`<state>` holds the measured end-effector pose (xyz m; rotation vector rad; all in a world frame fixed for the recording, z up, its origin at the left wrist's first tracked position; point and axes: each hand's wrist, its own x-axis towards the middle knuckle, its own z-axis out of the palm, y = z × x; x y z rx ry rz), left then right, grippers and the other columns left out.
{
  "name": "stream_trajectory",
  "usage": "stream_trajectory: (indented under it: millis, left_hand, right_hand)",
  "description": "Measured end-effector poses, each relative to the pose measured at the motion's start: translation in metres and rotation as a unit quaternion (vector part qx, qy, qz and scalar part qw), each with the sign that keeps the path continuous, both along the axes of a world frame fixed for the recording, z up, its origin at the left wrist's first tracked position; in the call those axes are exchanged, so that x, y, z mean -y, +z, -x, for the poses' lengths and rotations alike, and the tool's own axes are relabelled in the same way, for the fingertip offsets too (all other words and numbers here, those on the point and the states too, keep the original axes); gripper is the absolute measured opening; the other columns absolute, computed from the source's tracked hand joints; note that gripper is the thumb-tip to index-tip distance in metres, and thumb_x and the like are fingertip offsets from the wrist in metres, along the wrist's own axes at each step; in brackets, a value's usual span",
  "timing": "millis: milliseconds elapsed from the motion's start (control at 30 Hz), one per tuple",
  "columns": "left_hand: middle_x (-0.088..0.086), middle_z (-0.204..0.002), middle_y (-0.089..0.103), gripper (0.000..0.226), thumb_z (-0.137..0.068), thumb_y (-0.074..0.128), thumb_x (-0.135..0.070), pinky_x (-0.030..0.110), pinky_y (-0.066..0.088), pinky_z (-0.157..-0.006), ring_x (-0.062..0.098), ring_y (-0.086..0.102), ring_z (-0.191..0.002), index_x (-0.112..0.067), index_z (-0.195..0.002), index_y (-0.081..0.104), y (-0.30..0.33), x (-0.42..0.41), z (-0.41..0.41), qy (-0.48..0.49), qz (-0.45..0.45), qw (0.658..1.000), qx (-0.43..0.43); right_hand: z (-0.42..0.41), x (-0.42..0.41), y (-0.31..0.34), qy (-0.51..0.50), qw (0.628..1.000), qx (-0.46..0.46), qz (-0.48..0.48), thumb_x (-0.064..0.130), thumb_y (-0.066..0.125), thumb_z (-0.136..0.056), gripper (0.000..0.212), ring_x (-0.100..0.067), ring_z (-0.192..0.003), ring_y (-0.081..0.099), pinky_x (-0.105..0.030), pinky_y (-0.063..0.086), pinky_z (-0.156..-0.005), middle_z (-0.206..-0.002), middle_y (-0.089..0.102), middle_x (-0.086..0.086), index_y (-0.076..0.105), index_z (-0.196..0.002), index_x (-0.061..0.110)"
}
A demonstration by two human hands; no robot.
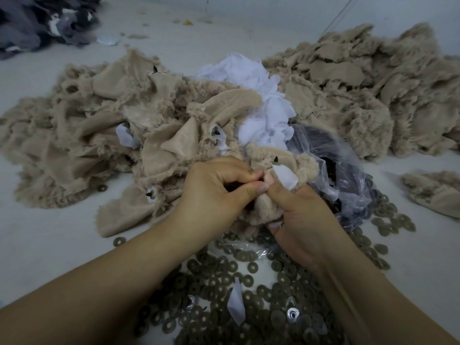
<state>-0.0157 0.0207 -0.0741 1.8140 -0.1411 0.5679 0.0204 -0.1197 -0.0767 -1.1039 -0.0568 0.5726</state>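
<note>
The left hand [214, 192] and right hand [301, 220] both pinched the small beige fuzzy plush fabric piece [263, 206] above the dull metal ring washers [224, 277]. Light and limp, it probably needed bunching close to the fingertips.

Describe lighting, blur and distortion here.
Head view: dim, even light, faint shadows; edges bend from the wide angle; dark fabric pile top left is blurred; left hand and right hand gripping the beige plush piece are sharp; clear plastic bag glints.
</note>
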Motion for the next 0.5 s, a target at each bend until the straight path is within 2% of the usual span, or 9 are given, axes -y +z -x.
stream_trajectory:
  millis: [100,133,200,267,367,433,500]
  left_hand:
    - [-0.005,-0.087,0.077,0.022,-0.078,0.08,-0.008,0.018,0.056,-0.075,0.006,0.073,-0.084,-0.012,-0.099,0.076,0.002,0.0,0.001,0.003,0.039,0.999,-0.021]
    - [-0.011,-0.09,0.076,0.024,-0.079,0.079,-0.008,0.016,0.055,-0.076,0.004,0.072,-0.086,-0.015,-0.102,0.075,0.003,0.001,0.0,0.009,0.04,0.999,-0.028]
    - [-0.025,-0.096,0.071,0.028,-0.082,0.077,-0.008,0.013,0.054,-0.079,-0.001,0.071,-0.09,-0.024,-0.104,0.073,0.003,0.003,0.0,0.031,0.034,0.998,-0.037]
    - [-0.026,-0.098,0.07,0.03,-0.084,0.076,-0.006,0.015,0.054,-0.083,-0.002,0.07,-0.094,-0.029,-0.103,0.073,0.003,0.004,0.0,0.061,0.036,0.997,-0.041]
    - [-0.021,-0.098,0.071,0.031,-0.085,0.074,-0.006,0.016,0.053,-0.086,-0.004,0.068,-0.094,-0.029,-0.106,0.072,0.003,0.004,0.003,0.102,0.013,0.993,-0.05]
    - [-0.017,-0.092,0.068,0.031,-0.086,0.073,-0.006,0.01,0.048,-0.082,-0.007,0.063,-0.087,-0.026,-0.109,0.072,0.003,0.003,0.007,0.139,-0.05,0.989,-0.024]
    - [-0.007,-0.085,0.062,0.02,-0.086,0.075,-0.012,0.007,0.043,-0.074,0.0,0.059,-0.081,-0.02,-0.104,0.075,0.005,0.005,0.012,0.162,-0.107,0.981,0.025]
  right_hand:
    - [-0.002,0.0,0.004,0.004,1.0,0.008,-0.02,0.029,0.062,-0.079,0.035,-0.026,-0.102,0.072,-0.039,0.06,-0.083,-0.11,0.074,-0.017,0.069,-0.106,0.008]
    - [-0.002,0.001,0.005,0.012,0.999,0.009,-0.034,0.029,0.061,-0.082,0.035,-0.025,-0.099,0.073,-0.038,0.06,-0.082,-0.107,0.074,-0.016,0.068,-0.107,0.006]
    - [-0.003,0.002,0.01,0.037,0.997,-0.018,-0.058,0.035,0.059,-0.084,0.039,-0.016,-0.075,0.071,-0.028,0.059,-0.064,-0.088,0.074,-0.009,0.065,-0.107,0.003]
    - [-0.005,0.004,0.015,0.053,0.995,-0.061,-0.057,0.045,0.056,-0.084,0.051,-0.01,-0.059,0.056,-0.021,0.044,-0.051,-0.08,0.064,-0.004,0.064,-0.118,0.008]
    - [-0.01,0.006,0.018,0.062,0.993,-0.096,-0.014,0.055,0.041,-0.095,0.059,-0.015,-0.064,0.056,-0.028,0.037,-0.062,-0.091,0.067,-0.007,0.061,-0.129,0.011]
    - [-0.01,0.006,0.019,0.047,0.991,-0.126,0.003,0.05,0.035,-0.103,0.052,-0.017,-0.069,0.063,-0.029,0.044,-0.067,-0.096,0.072,-0.008,0.063,-0.125,0.012]
    - [-0.009,0.005,0.02,0.038,0.989,-0.144,0.011,0.042,0.034,-0.105,0.046,-0.02,-0.083,0.069,-0.031,0.053,-0.074,-0.105,0.074,-0.008,0.062,-0.125,0.011]
